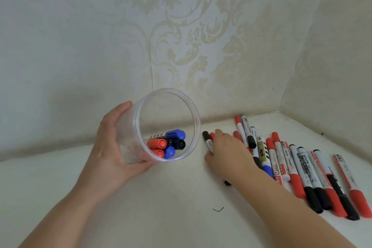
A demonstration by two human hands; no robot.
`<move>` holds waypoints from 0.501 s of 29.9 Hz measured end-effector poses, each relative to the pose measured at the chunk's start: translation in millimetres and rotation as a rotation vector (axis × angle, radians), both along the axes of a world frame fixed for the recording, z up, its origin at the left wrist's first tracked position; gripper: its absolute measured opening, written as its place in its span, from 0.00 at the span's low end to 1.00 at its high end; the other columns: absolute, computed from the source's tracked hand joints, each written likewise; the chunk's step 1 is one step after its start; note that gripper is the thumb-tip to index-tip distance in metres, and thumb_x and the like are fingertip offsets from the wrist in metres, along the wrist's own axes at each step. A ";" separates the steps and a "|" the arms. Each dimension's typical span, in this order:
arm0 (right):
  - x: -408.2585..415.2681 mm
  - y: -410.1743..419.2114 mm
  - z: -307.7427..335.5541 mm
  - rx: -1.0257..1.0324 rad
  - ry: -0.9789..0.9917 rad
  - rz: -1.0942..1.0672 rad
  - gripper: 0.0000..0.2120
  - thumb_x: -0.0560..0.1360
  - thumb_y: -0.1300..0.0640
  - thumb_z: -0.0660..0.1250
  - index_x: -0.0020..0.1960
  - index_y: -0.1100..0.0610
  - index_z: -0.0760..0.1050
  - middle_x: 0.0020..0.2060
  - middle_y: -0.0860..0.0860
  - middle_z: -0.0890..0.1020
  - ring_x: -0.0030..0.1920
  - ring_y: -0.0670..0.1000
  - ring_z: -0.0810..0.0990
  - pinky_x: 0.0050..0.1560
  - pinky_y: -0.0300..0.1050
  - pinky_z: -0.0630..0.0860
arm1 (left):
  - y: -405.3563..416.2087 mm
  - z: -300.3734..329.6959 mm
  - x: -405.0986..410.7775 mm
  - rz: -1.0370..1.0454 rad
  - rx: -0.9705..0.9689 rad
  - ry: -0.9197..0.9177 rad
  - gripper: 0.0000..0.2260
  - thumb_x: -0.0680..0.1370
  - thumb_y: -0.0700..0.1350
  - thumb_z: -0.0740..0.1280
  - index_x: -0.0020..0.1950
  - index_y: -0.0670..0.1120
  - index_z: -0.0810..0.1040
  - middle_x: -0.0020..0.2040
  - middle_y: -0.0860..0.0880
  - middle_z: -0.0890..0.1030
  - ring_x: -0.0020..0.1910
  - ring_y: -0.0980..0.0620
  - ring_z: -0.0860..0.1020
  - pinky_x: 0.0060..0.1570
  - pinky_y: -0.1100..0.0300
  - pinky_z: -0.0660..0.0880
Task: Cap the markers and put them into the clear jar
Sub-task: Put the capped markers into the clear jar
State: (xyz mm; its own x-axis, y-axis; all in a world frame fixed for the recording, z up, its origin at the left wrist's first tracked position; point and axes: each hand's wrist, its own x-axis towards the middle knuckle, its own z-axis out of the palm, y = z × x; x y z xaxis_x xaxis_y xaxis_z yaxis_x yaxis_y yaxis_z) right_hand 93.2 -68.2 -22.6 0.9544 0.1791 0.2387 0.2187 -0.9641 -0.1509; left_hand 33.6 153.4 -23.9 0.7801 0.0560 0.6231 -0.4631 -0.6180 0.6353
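Left hand grips tilted jar holding capped markers; right hand, right of jar, fingers curled onto black-capped marker.

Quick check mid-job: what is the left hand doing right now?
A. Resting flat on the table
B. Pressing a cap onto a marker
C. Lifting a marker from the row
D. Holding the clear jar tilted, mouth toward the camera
D: the left hand wraps around the wall of the clear jar, which is tipped so its open mouth faces the camera with capped markers inside.
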 end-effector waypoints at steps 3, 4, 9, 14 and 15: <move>-1.3 2.7 4.7 0.014 0.095 -0.002 0.11 0.73 0.57 0.62 0.53 0.59 0.66 0.41 0.50 0.71 0.41 0.52 0.71 0.38 0.42 0.67 | 0.4 -0.2 0.3 0.010 0.000 -0.013 0.46 0.53 0.59 0.76 0.64 0.72 0.53 0.68 0.64 0.61 0.67 0.62 0.64 0.60 0.61 0.65; -1.7 2.8 9.2 0.062 0.115 -0.002 0.09 0.73 0.57 0.62 0.51 0.58 0.66 0.38 0.49 0.70 0.41 0.52 0.71 0.38 0.43 0.66 | 0.1 -0.5 0.0 0.010 -0.004 -0.015 0.47 0.53 0.58 0.77 0.63 0.73 0.53 0.67 0.65 0.61 0.66 0.63 0.64 0.60 0.62 0.65; -18.9 -2.8 69.0 0.960 -0.114 0.082 0.03 0.73 0.58 0.61 0.44 0.54 0.67 0.31 0.47 0.72 0.30 0.46 0.71 0.29 0.38 0.68 | -0.1 -1.8 1.4 0.019 0.013 -0.021 0.48 0.55 0.57 0.80 0.66 0.68 0.54 0.69 0.61 0.61 0.68 0.60 0.64 0.62 0.59 0.65; -69.1 14.8 105.6 1.658 -0.316 0.603 0.09 0.72 0.64 0.58 0.41 0.51 0.65 0.30 0.48 0.75 0.33 0.49 0.76 0.36 0.41 0.73 | -2.2 -5.6 5.6 0.003 0.024 -0.041 0.48 0.54 0.58 0.77 0.69 0.59 0.57 0.69 0.52 0.65 0.67 0.53 0.68 0.62 0.54 0.70; -73.3 23.3 101.1 1.634 -0.329 0.645 0.09 0.73 0.65 0.59 0.42 0.51 0.65 0.31 0.49 0.76 0.34 0.50 0.78 0.37 0.41 0.74 | -0.9 -5.8 9.7 -0.007 0.014 -0.019 0.48 0.54 0.57 0.79 0.69 0.55 0.60 0.68 0.50 0.67 0.65 0.51 0.70 0.61 0.51 0.71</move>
